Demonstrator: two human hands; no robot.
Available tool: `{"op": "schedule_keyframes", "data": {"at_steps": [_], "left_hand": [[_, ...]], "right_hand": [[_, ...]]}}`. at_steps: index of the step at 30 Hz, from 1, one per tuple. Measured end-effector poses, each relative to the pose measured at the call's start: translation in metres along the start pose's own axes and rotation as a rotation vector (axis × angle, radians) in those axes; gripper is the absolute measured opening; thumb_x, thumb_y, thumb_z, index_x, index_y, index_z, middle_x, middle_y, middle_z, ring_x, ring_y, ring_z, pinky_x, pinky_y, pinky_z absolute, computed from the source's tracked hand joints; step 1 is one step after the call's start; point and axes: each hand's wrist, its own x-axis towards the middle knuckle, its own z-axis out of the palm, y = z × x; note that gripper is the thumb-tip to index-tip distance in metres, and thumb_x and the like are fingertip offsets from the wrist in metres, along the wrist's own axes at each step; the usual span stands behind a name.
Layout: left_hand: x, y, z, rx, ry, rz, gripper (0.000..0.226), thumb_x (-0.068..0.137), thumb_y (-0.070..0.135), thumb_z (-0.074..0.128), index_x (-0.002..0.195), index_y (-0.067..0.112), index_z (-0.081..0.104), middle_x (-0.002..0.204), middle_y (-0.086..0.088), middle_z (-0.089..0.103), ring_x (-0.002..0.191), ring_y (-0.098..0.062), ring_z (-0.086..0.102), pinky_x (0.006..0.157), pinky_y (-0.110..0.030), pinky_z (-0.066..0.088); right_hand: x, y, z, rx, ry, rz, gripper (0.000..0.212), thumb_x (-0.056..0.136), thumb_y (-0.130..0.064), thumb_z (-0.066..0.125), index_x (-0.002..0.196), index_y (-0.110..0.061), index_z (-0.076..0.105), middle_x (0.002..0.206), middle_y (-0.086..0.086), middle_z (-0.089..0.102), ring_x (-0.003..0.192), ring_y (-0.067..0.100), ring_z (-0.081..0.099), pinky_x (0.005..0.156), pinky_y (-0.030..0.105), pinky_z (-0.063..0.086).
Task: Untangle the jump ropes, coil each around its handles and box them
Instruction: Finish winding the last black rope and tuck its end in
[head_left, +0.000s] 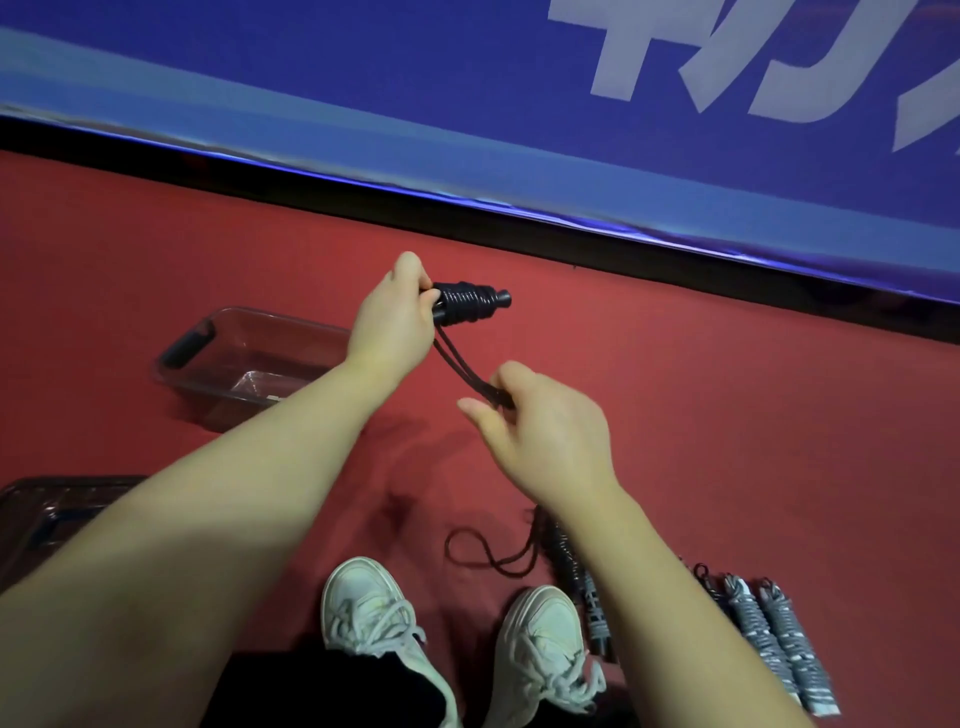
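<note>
mostly coiled black jump rope (470, 304)

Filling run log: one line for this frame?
stage: coiling | left hand: grips handles | right hand: pinches rope | box: on floor

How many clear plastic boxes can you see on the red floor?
2. The far box sits beyond the left forearm; the near box lies at the frame's left edge, partly hidden by that arm.
</note>
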Motion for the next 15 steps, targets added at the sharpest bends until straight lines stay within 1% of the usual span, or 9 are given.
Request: {"op": "schedule_keyframes", "data": {"at_steps": [1,3,5,8,10,12,14,15], "left_hand": [[-0.002,0.002,0.002,0.026,-0.024,0.052,0.009,0.094,0.013,0.050,0.097,0.006,0.048,0.097,-0.017,0.059,0.086,-0.037,0.054,0.065,-0.034,0.029],[-0.006,0.003,0.002,0.070,-0.109,0.150,0.009,0.093,0.012,0.050,0.098,0.004,0.048,0.099,-0.019,0.059,0.088,-0.040,0.055,0.069,-0.040,0.037],[-0.013,0.002,0.000,0.092,-0.199,0.225,0.009,0.093,0.013,0.050,0.097,0.004,0.049,0.098,-0.017,0.059,0.088,-0.040,0.056,0.071,-0.042,0.042],[-0.026,-0.001,-0.005,0.046,-0.269,0.286,0.008,0.093,0.012,0.051,0.097,0.005,0.049,0.094,-0.012,0.059,0.085,-0.035,0.055,0.069,-0.038,0.039],[-0.034,-0.001,-0.008,0.020,-0.350,0.322,0.005,0.093,0.011,0.051,0.094,0.009,0.047,0.088,-0.004,0.056,0.082,-0.031,0.054,0.066,-0.034,0.036],[-0.040,0.003,-0.012,0.017,-0.455,0.362,0.010,0.093,0.011,0.051,0.090,0.015,0.042,0.085,0.000,0.055,0.079,-0.028,0.053,0.066,-0.034,0.037],[-0.045,0.008,-0.015,-0.014,-0.549,0.386,0.015,0.094,0.012,0.051,0.087,0.017,0.039,0.083,-0.002,0.058,0.076,-0.027,0.053,0.068,-0.037,0.041],[-0.048,0.011,-0.017,-0.050,-0.584,0.395,0.016,0.094,0.013,0.052,0.087,0.017,0.038,0.083,-0.005,0.060,0.075,-0.028,0.053,0.069,-0.039,0.042]], "right_hand": [[0.004,-0.005,-0.007,-0.042,0.025,-0.072,0.027,0.089,-0.049,0.051,0.079,-0.026,0.040,0.071,-0.005,0.056,0.074,0.025,0.058,0.053,0.031,0.026],[0.016,-0.009,-0.021,-0.092,0.084,-0.162,0.020,0.090,-0.041,0.054,0.084,-0.022,0.051,0.079,-0.001,0.063,0.079,0.029,0.060,0.054,0.031,0.026],[0.032,-0.004,-0.034,-0.163,0.113,-0.170,0.022,0.091,-0.042,0.052,0.093,-0.020,0.057,0.089,0.001,0.065,0.085,0.029,0.060,0.056,0.032,0.030],[0.057,0.013,-0.051,-0.200,0.084,-0.142,0.026,0.091,-0.047,0.050,0.106,-0.028,0.061,0.103,-0.005,0.065,0.098,0.022,0.060,0.067,0.032,0.042],[0.070,0.026,-0.056,-0.192,0.027,-0.163,0.028,0.091,-0.048,0.051,0.110,-0.032,0.064,0.108,-0.008,0.065,0.104,0.017,0.058,0.072,0.029,0.043],[0.080,0.037,-0.057,-0.231,-0.078,-0.207,0.030,0.091,-0.048,0.051,0.107,-0.029,0.067,0.103,-0.008,0.063,0.102,0.016,0.057,0.069,0.027,0.039],[0.091,0.047,-0.059,-0.207,-0.249,-0.216,0.030,0.091,-0.047,0.052,0.103,-0.026,0.068,0.094,-0.008,0.055,0.097,0.015,0.054,0.068,0.027,0.035],[0.095,0.052,-0.061,-0.156,-0.362,-0.210,0.027,0.091,-0.045,0.053,0.098,-0.023,0.068,0.091,-0.008,0.052,0.094,0.014,0.054,0.071,0.028,0.038]]}}
